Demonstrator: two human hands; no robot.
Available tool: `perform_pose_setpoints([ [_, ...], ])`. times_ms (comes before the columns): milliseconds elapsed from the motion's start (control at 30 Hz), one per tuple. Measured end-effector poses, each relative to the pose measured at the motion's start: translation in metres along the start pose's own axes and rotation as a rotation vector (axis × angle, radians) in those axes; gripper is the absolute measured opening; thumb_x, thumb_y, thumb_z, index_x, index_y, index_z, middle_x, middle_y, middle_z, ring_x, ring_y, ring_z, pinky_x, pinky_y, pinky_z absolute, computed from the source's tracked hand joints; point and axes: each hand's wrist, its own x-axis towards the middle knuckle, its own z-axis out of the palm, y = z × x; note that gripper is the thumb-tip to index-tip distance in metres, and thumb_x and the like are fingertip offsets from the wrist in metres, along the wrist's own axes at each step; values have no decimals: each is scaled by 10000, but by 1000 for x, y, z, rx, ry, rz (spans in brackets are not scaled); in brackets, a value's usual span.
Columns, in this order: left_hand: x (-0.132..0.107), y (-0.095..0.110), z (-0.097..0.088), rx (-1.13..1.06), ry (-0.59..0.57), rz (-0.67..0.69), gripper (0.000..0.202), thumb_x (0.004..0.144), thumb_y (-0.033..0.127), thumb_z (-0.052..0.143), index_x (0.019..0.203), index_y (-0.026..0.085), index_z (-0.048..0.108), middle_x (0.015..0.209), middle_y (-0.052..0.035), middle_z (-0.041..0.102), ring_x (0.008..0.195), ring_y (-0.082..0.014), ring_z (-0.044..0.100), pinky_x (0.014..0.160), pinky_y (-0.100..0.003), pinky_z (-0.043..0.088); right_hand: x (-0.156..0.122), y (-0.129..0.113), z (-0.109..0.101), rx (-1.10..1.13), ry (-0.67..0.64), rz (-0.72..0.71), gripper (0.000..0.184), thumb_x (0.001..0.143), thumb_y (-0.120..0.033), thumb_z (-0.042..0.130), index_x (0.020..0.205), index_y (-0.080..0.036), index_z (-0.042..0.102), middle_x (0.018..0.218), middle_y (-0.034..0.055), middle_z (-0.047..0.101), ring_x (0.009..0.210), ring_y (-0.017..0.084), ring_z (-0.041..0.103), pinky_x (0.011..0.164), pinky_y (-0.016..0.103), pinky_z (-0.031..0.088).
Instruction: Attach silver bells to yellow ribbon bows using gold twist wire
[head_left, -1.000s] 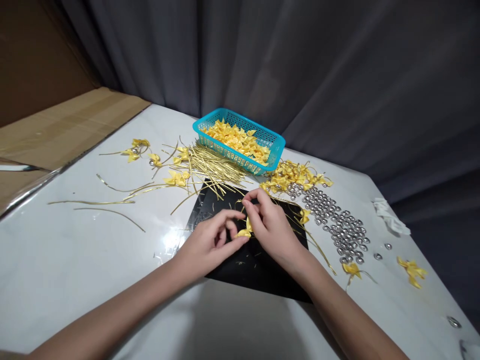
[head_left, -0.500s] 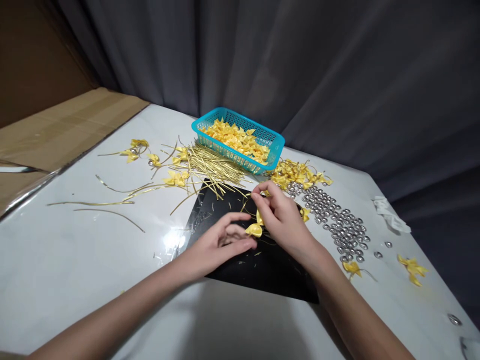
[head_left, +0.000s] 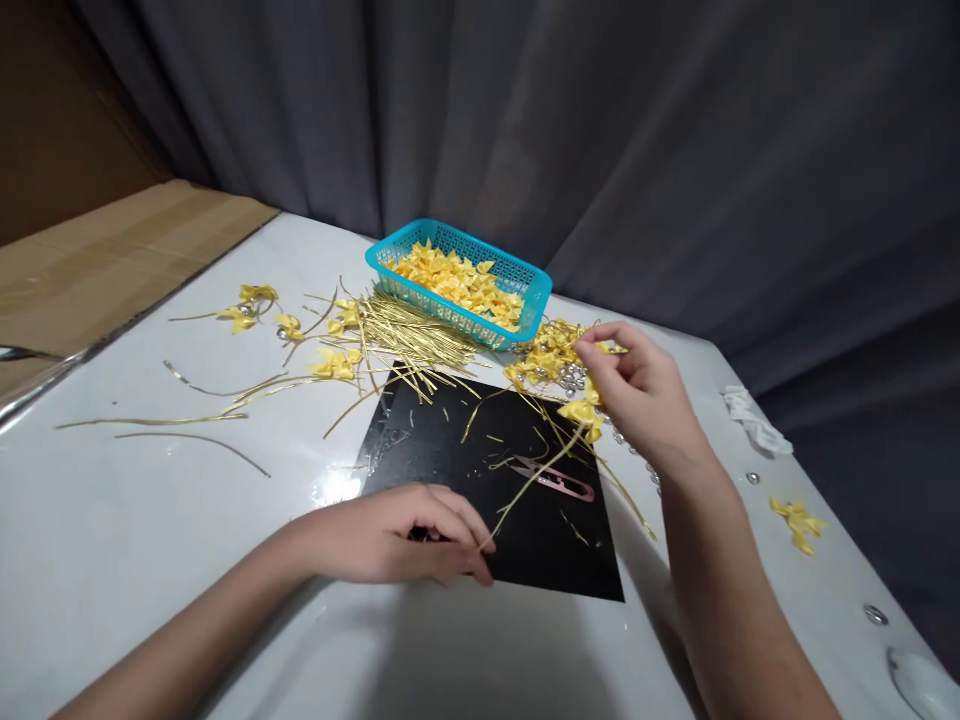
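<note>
Left hand (head_left: 420, 537) pinches gold cord (head_left: 526, 487); right hand (head_left: 643, 390) pinched tight above yellow bow (head_left: 579, 412), seemingly on same cord. Likely tightening step; next calls for even pull.

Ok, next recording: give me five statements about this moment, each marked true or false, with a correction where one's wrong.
1. The left hand pinches one end of a gold strip that runs up to a yellow bow. True.

2. Pink-handled snips lie on the black mat. True.

3. The right hand is gripping the snips. False: they lie apart from it; its thumb and index tips are together, just above the yellow bow.

4. The blue basket is filled with silver beads. False: it holds yellow pieces.

5. The bundle of gold strips lies behind the blue basket. False: it lies on the basket's near side.
</note>
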Motion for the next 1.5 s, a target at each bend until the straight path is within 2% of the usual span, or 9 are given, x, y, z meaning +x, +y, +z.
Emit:
perform_pose_setpoints([
  [167,10,-13,6,-191,450,-104,268,836,360,550,1030,217,667,1009,-59,689,903,-171,621,829,-302,468,-18,-12,30,66,-333,-65,150,883,-319,476,847,-175,499,474,-86,300,401,48,245,393,177,183],
  [467,23,-17,19,-551,681,-156,142,635,242,743,699,139,669,616,20,632,559,-80,533,594,-209,422,-35,-17,63,-75,-558,-147,131,921,-251,396,881,-171,492,611,-48,505,496,63,400,526,183,294],
  [567,21,-14,17,-550,702,-152,140,639,235,740,667,143,639,557,41,594,524,-69,515,566,-200,407,-34,-15,65,-78,-424,-164,127,920,-260,393,877,-176,478,668,-23,527,550,88,444,562,205,318],
  [700,20,-14,15,-595,865,-121,140,673,245,715,692,151,612,625,14,664,611,-85,596,625,-196,439,-34,-10,69,-120,29,-144,137,915,-277,370,852,-180,443,860,57,530,786,159,507,681,259,376],
  [800,20,-16,15,-658,976,-78,160,693,254,710,675,152,588,697,-6,711,707,-87,634,716,-190,449,-39,-10,76,-181,127,-82,139,924,-282,326,879,-183,411,884,80,539,793,178,517,671,278,371],
  [933,21,-18,21,-762,945,-61,191,672,251,737,655,152,575,714,-5,724,716,-81,640,717,-175,448,-48,-13,87,-281,37,-30,132,927,-274,292,887,-186,383,733,46,559,617,164,524,563,253,317],
  [1167,20,-19,25,-787,717,-135,204,661,227,740,622,145,557,644,23,646,689,-80,616,687,-179,449,-44,-8,87,-262,-19,-94,122,918,-267,318,887,-182,400,571,-22,463,438,109,409,472,211,239],
  [1367,20,-16,20,-598,900,-60,243,648,263,738,816,163,594,678,43,616,640,-82,603,658,-198,471,-44,-5,86,-191,-63,-154,85,919,-233,361,888,-177,419,570,-48,426,435,79,367,478,195,257],
  [1500,20,-16,16,-477,886,-61,174,656,244,725,766,148,631,665,20,635,657,-88,605,670,-193,475,-38,-6,81,-186,-73,-219,94,918,-220,382,871,-173,448,637,-21,476,513,89,429,519,200,306],
])
